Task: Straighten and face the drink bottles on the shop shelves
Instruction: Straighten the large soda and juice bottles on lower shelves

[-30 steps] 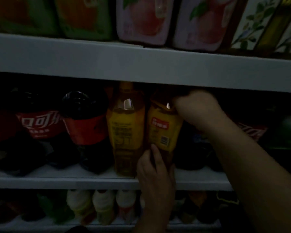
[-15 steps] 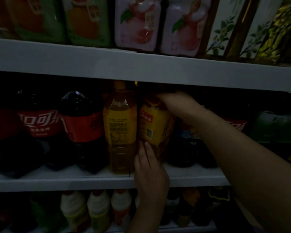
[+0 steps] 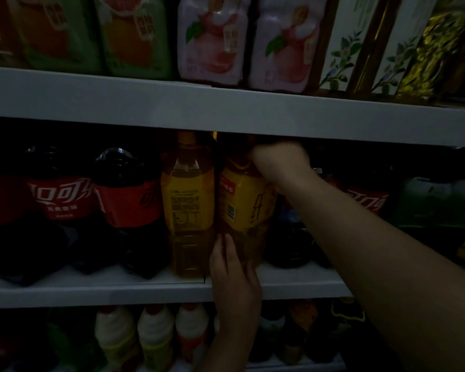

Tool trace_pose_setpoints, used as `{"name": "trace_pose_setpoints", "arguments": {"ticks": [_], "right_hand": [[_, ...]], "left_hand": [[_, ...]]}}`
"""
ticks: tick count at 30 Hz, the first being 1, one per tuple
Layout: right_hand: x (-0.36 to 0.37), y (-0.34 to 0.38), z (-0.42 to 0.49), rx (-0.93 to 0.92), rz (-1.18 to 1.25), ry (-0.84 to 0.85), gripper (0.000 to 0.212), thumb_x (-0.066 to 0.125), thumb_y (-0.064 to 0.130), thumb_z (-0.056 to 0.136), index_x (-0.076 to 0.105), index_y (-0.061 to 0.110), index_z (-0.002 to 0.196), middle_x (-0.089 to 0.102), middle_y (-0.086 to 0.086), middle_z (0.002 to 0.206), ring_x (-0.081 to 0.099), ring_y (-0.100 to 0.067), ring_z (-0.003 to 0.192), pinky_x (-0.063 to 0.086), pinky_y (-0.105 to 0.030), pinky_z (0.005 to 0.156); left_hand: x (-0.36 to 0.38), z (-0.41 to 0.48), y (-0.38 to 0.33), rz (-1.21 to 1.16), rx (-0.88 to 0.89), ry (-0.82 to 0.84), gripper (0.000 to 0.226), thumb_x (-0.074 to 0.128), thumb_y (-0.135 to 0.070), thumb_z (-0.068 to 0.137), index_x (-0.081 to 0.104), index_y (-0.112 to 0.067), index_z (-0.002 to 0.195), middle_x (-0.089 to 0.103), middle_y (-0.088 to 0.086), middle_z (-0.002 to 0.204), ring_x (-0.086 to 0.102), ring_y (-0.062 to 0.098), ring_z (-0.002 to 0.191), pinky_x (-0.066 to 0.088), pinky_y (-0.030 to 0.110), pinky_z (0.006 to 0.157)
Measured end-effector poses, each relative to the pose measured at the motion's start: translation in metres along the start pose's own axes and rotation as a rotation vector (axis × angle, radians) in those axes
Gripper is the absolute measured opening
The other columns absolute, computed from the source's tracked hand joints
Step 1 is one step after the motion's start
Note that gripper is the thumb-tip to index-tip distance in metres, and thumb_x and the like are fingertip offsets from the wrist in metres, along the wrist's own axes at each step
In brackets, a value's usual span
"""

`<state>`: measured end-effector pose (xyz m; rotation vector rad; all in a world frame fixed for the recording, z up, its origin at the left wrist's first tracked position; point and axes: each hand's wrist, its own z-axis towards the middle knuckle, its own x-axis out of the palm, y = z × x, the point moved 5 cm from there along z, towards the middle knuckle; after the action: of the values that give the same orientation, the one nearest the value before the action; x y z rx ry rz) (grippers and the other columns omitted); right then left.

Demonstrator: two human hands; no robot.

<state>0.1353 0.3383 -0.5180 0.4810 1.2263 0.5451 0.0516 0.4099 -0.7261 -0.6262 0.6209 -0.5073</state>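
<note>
**Gripping the tea bottle [image 3: 246,205] with both hands**

The right hand [image 3: 279,163] is curling round its shoulder, under the upper shelf [image 3: 226,111]. The left hand [image 3: 234,275] is clasping its base. It is leaning slightly at frame centre on the middle shelf [image 3: 91,291], touching a second bottle [image 3: 189,205] to its left.

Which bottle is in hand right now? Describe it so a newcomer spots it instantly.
On the middle white shelf, right of the red-labelled dark cola bottles, stand two yellow-labelled amber drink bottles. It is the right-hand amber bottle, right hand over its top, left hand at its base. Only its label shows a barcode under a red patch.
</note>
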Motion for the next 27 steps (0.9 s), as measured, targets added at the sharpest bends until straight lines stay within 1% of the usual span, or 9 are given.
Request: {"name": "trace_pose_setpoints", "arguments": {"ticks": [2,4,9,14,17,21,23,25,27], "right_hand": [[-0.004,-0.002,-0.003,-0.023,-0.198,-0.232,0.034,0.054,0.047,0.081,0.059,0.015,0.072,0.064,-0.005,0.085,0.061,-0.029,0.085,0.046,-0.029,0.069],[-0.007,-0.001,-0.012,-0.123,-0.201,-0.412,0.039,0.057,0.054,0.078,0.065,0.016,0.080,0.065,-0.006,0.085,0.061,-0.029,0.085,0.045,-0.028,0.067],[0.001,-0.009,-0.011,-0.195,0.378,0.066,0.023,0.058,0.043,0.087,0.064,0.031,0.106,0.063,0.010,0.100,0.058,-0.012,0.100,0.044,-0.024,0.082],[0.000,-0.010,-0.015,-0.336,-0.065,-0.290,0.031,0.046,0.034,0.090,0.063,0.014,0.108,0.063,-0.001,0.088,0.054,-0.017,0.074,0.036,-0.023,0.064],[0.013,-0.002,-0.014,-0.421,-0.306,-0.315,0.031,0.044,0.027,0.094,0.061,0.002,0.088,0.048,-0.011,0.072,0.045,-0.025,0.066,0.020,-0.025,0.049],[0.007,-0.001,-0.016,-0.414,-0.069,-0.398,0.038,0.053,0.024,0.089,0.050,0.001,0.059,0.047,-0.013,0.055,0.046,-0.027,0.054,0.028,-0.025,0.049],[0.007,-0.011,-0.020,-0.256,0.055,-0.382,0.039,0.050,0.040,0.088,0.048,0.010,0.064,0.048,-0.005,0.061,0.047,-0.023,0.056,0.026,-0.025,0.048],[0.012,-0.013,-0.042,-0.280,-0.057,-0.530,0.041,0.051,0.043,0.090,0.058,0.003,0.096,0.058,-0.013,0.088,0.055,-0.027,0.083,0.038,-0.029,0.065],[0.026,0.000,-0.081,-0.545,-0.167,-0.715,0.042,0.054,0.031,0.091,0.058,-0.003,0.115,0.057,-0.024,0.114,0.051,-0.036,0.109,0.041,-0.038,0.094]], "left_hand": [[0.004,0.000,0.010,-0.090,-0.068,0.006,0.062,0.075,-0.008,0.076,0.051,-0.005,0.133,0.050,0.018,0.127,0.053,0.035,0.112,0.041,0.039,0.094],[0.001,0.000,0.015,-0.075,-0.094,-0.001,0.055,0.072,-0.014,0.080,0.053,-0.005,0.131,0.055,0.018,0.121,0.056,0.037,0.107,0.045,0.040,0.090],[0.005,0.000,0.013,0.059,-0.054,0.076,0.052,0.068,-0.014,0.080,0.054,0.004,0.128,0.058,0.022,0.118,0.059,0.039,0.102,0.051,0.043,0.083],[0.003,0.011,0.006,0.116,-0.072,0.119,0.049,0.062,-0.006,0.083,0.052,0.006,0.129,0.064,0.020,0.113,0.064,0.036,0.094,0.053,0.042,0.078],[-0.008,0.017,0.008,0.059,-0.074,0.118,0.048,0.072,-0.007,0.080,0.058,0.001,0.126,0.067,0.017,0.114,0.068,0.032,0.092,0.055,0.038,0.071],[-0.038,0.024,0.021,0.015,0.020,-0.037,0.029,0.066,-0.018,0.081,0.068,-0.009,0.108,0.068,0.008,0.103,0.066,0.024,0.089,0.048,0.025,0.074],[-0.057,0.030,0.037,-0.023,-0.090,-0.134,0.036,0.062,-0.024,0.083,0.059,-0.013,0.117,0.058,0.007,0.112,0.056,0.021,0.101,0.041,0.025,0.083],[-0.063,0.036,0.052,-0.059,-0.245,-0.130,0.053,0.065,-0.027,0.083,0.045,-0.015,0.131,0.048,0.008,0.125,0.049,0.024,0.112,0.039,0.031,0.090],[-0.059,0.040,0.054,-0.040,-0.306,-0.045,0.071,0.067,-0.033,0.082,0.033,-0.015,0.141,0.042,0.010,0.135,0.043,0.028,0.122,0.038,0.038,0.097]]}}
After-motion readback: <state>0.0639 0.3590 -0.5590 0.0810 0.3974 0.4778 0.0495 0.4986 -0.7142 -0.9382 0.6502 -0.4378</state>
